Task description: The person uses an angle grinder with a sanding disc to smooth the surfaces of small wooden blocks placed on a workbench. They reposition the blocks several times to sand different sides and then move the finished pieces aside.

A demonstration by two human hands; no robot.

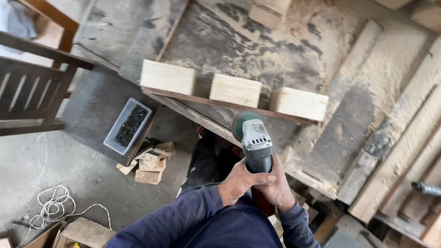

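Both my hands grip a grey and dark green angle grinder (253, 140). My left hand (240, 182) wraps the body from the left, my right hand (278, 186) from the right, fingers overlapping. The grinder's round disc end points at a thin wooden strip (220, 103) that carries three pale wooden blocks: left block (167, 77), middle block (235, 90), right block (299, 103). The disc sits just below the strip between the middle and right blocks. Whether it touches the wood I cannot tell. My dark blue sleeves fill the lower middle.
A dusty workbench top (257, 41) lies beyond the blocks. A grey tray of dark nails (127, 125) rests on a lower board. Small wood offcuts (150, 164) and a coil of white cord (53, 205) lie on the floor. Planks (404, 138) lean at right. A slatted wooden frame (27, 92) stands at left.
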